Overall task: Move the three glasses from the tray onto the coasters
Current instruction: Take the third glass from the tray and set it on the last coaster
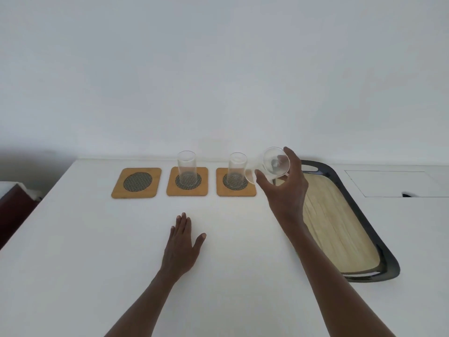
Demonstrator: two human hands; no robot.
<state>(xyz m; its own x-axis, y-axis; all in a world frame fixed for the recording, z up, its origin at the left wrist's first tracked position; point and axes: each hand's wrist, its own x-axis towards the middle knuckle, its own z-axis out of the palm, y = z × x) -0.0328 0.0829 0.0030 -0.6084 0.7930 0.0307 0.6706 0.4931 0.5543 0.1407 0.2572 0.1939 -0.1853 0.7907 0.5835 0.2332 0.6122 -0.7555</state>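
Observation:
Three square wooden coasters with dark mesh centres lie in a row at the back of the white table. The left coaster (136, 182) is bare. A clear glass (186, 168) stands upright on the middle coaster (187, 181), and a second glass (237, 168) stands on the right coaster (236, 182). My right hand (286, 188) holds a third glass (271, 166) tilted in the air, just right of the right coaster and at the left end of the tray (359, 229). My left hand (182, 242) rests flat on the table, fingers apart, holding nothing.
The tray has a dark rim with handles and a pale wood-grain floor with nothing on it. A rectangular seam (393, 183) marks the table surface at the far right. A white wall rises behind the table. At the left edge a dark red object (12, 210) stands beside the table.

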